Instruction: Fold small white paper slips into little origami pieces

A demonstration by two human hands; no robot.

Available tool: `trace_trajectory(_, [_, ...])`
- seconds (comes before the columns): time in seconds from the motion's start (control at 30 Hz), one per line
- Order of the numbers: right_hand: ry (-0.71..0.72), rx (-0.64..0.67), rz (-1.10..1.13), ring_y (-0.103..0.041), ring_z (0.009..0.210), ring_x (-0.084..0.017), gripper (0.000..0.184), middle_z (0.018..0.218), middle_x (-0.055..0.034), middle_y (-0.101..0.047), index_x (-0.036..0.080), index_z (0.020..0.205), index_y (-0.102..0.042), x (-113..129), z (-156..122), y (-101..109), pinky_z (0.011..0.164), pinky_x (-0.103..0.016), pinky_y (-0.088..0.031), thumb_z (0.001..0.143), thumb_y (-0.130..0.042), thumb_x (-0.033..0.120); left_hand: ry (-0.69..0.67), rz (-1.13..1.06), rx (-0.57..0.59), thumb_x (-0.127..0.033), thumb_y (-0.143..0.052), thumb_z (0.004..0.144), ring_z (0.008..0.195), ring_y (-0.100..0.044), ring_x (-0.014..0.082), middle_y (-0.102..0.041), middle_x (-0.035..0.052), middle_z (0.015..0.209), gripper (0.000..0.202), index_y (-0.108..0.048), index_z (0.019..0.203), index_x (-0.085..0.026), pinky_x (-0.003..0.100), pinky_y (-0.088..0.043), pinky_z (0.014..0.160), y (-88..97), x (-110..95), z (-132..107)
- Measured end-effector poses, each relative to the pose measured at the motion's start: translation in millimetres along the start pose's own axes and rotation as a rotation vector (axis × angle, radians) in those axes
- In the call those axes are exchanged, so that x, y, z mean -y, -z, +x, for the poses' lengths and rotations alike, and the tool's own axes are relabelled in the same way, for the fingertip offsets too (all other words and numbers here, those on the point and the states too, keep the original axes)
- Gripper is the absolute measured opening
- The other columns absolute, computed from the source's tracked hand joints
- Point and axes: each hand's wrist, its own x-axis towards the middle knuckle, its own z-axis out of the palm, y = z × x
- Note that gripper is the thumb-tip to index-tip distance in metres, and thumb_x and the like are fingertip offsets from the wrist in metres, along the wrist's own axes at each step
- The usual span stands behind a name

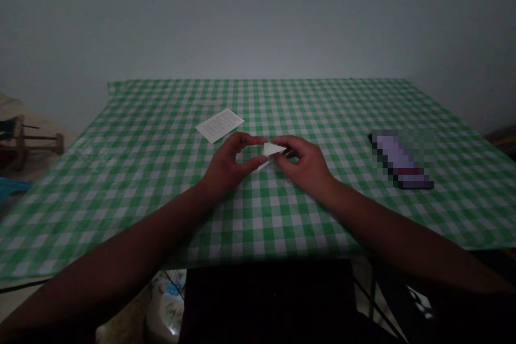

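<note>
Between my two hands, low over the table, is a small piece of folded white paper (273, 149) with a pointed tip toward the right. My left hand (234, 160) pinches its left side between thumb and fingers. On the right side, my right hand (303, 160) grips the paper in the same way, thumb nearer to me. The paper's underside and part of its right end are hidden by the fingers.
A printed white sheet (220, 125) lies on the green checked tablecloth (306, 215), beyond my left hand. At the right lies a blurred-out, phone-like object (403, 161). A pale wall (258, 21) rises behind the table. A wooden item (36, 142) stands off to the left.
</note>
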Motion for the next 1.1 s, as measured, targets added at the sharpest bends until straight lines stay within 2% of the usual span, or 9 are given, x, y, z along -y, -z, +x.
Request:
trace_trajectory(0.17, [-0.134,-0.018,0.047,-0.066,0.077,-0.018,0.013,0.088,-0.0005,-0.071,0.023,0.092,-0.065,1.8,-2.0,-8.2,0.069,-0.033,-0.052,0.079,-0.068,0.024,-0.124,0.009,-0.096,-0.034,-0.079,0.082,0.120,-0.064,0.0249,-0.071,0.0067,0.123,0.036,-0.054,0.104,-0.023,0.046,-0.045,0.105,-9.0,4.5,-1.9])
trace_trajectory(0.27, [-0.176,-0.069,0.098,-0.065,0.074,-0.016,0.013,0.083,0.0017,-0.070,0.023,0.087,-0.062,3.1,-0.8,-11.6,0.066,-0.031,-0.050,0.076,-0.069,0.025,-0.174,-0.007,-0.099,-0.031,-0.078,0.084,0.119,-0.065,0.0244,-0.071,0.0066,0.124,0.033,-0.052,0.103,-0.023,0.047,-0.045,0.106,-13.3,7.7,-1.5])
trace_trajectory(0.4, [-0.164,-0.123,0.181,-0.064,0.072,-0.015,0.012,0.077,0.0032,-0.067,0.024,0.084,-0.059,1.5,0.8,-15.1,0.064,-0.029,-0.049,0.076,-0.069,0.023,-0.231,0.037,-0.093,-0.031,-0.076,0.085,0.118,-0.065,0.0239,-0.070,0.0060,0.125,0.031,-0.051,0.103,-0.024,0.047,-0.046,0.104,-15.2,6.4,-1.4])
trace_trajectory(0.57, [-0.128,-0.182,0.141,-0.060,0.065,-0.013,0.011,0.074,0.0038,-0.063,0.024,0.083,-0.061,0.6,2.0,-14.2,0.061,-0.028,-0.048,0.079,-0.071,0.026,-0.277,0.281,-0.131,-0.026,-0.075,0.084,0.110,-0.066,0.0225,-0.070,0.0054,0.116,0.031,-0.055,0.108,-0.023,0.044,-0.049,0.100,-13.0,1.0,-1.9])
trace_trajectory(0.67, [-0.085,-0.156,0.061,-0.059,0.066,-0.013,0.007,0.074,0.0037,-0.062,0.024,0.083,-0.062,3.4,2.5,-11.2,0.065,-0.029,-0.049,0.083,-0.069,0.027,-0.218,0.269,-0.076,-0.024,-0.072,0.084,0.106,-0.066,0.0216,-0.069,0.0046,0.112,0.032,-0.058,0.113,-0.023,0.042,-0.051,0.095,-9.9,2.4,-0.1])
trace_trajectory(0.87, [-0.111,0.007,0.157,-0.064,0.074,-0.015,0.013,0.082,0.0016,-0.067,0.024,0.093,-0.064,0.8,4.6,-6.4,0.066,-0.030,-0.052,0.083,-0.069,0.032,-0.042,-0.221,0.088,-0.030,-0.071,0.086,0.101,-0.067,0.0201,-0.069,0.0057,0.112,0.037,-0.055,0.119,-0.023,0.037,-0.053,0.088,-7.4,14.8,5.1])
trace_trajectory(0.93, [-0.151,0.055,0.173,-0.065,0.075,-0.016,0.013,0.084,0.0011,-0.069,0.024,0.094,-0.064,-1.6,4.5,-6.7,0.067,-0.031,-0.053,0.083,-0.069,0.030,-0.067,-0.214,0.101,-0.028,-0.072,0.085,0.103,-0.066,0.0200,-0.068,0.0057,0.112,0.039,-0.056,0.120,-0.023,0.037,-0.052,0.090,-8.7,17.5,4.6])
trace_trajectory(1.0, [-0.162,0.080,0.180,-0.067,0.076,-0.016,0.013,0.086,0.0012,-0.071,0.025,0.092,-0.064,-3.4,3.8,-7.5,0.069,-0.031,-0.053,0.080,-0.068,0.025,-0.118,-0.111,0.107,-0.027,-0.074,0.084,0.104,-0.065,0.0201,-0.067,0.0059,0.113,0.041,-0.057,0.121,-0.024,0.038,-0.051,0.092,-9.7,18.3,3.0])
trace_trajectory(1.1, [-0.143,0.063,0.203,-0.067,0.078,-0.017,0.017,0.086,0.0015,-0.071,0.024,0.091,-0.064,-5.5,2.8,-7.6,0.070,-0.031,-0.052,0.076,-0.069,0.020,-0.206,0.034,0.121,-0.028,-0.074,0.085,0.104,-0.064,0.0207,-0.065,0.0067,0.114,0.044,-0.056,0.124,-0.024,0.039,-0.051,0.093,-7.7,15.5,1.0])
